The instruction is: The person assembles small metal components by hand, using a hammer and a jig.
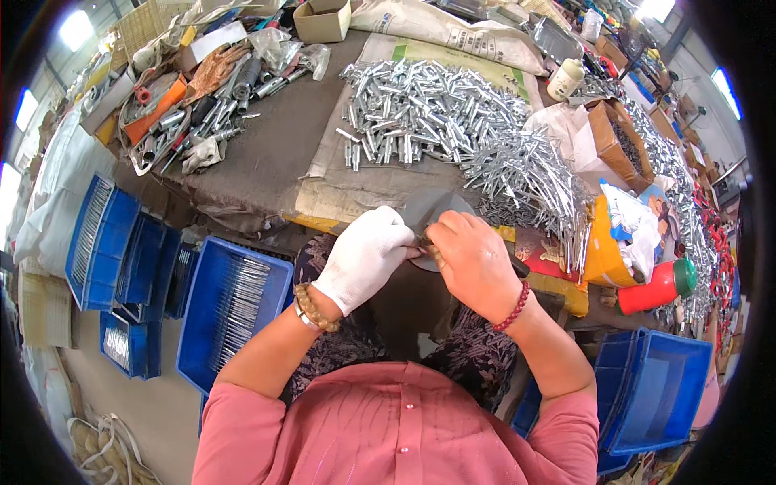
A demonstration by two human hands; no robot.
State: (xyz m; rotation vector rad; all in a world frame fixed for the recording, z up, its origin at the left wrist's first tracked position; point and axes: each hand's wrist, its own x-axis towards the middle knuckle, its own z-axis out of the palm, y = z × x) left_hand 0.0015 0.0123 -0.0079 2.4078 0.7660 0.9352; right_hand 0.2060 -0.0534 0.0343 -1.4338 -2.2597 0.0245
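Note:
In a white glove, my left hand (364,255) is closed, its fingertips pinched at the front of a grey, rounded piece (428,208) by the bench edge. My bare right hand (478,263) meets it there, thumb and fingers also pinched together. Whatever small part lies between the fingertips is mostly hidden. Just beyond my hands, a heap of short silvery metal tubes (420,109) covers a sack on the bench. To its right lie long thin metal rods (546,174), with small dark metal pieces (511,214) in front of them.
Blue crates (188,339) holding metal rods stand at the left; more blue crates (659,396) are at the lower right. A red bottle (647,293) with a green cap, a yellow container (605,246) and a cardboard box (602,133) sit right. Tools (206,121) clutter the far left.

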